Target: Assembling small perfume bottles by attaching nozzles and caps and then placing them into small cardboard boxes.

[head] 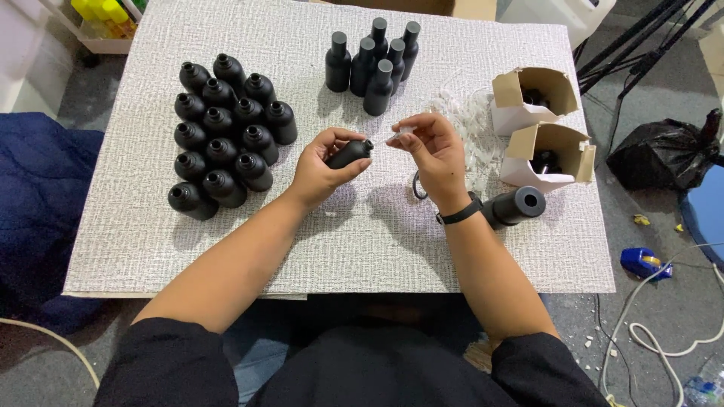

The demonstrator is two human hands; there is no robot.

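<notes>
My left hand (pixel 323 167) grips a small black bottle (pixel 349 154) tilted on its side, with the open neck pointing right. Close beside that neck, my right hand (pixel 431 151) pinches a small clear plastic piece (pixel 400 136) between its fingertips. A black band sits on my right wrist. Both hands hover over the middle of the white textured table (pixel 362 241). To the left, several uncapped black bottles (pixel 226 136) stand clustered. Several capped black bottles (pixel 373 64) stand at the back centre.
A heap of clear plastic pieces (pixel 471 132) lies right of my hands. Two open cardboard boxes (pixel 539 120) with black parts stand at the right edge. A black tube (pixel 516 205) lies near my right wrist. Cables, a black bag and tripod legs are on the floor at right.
</notes>
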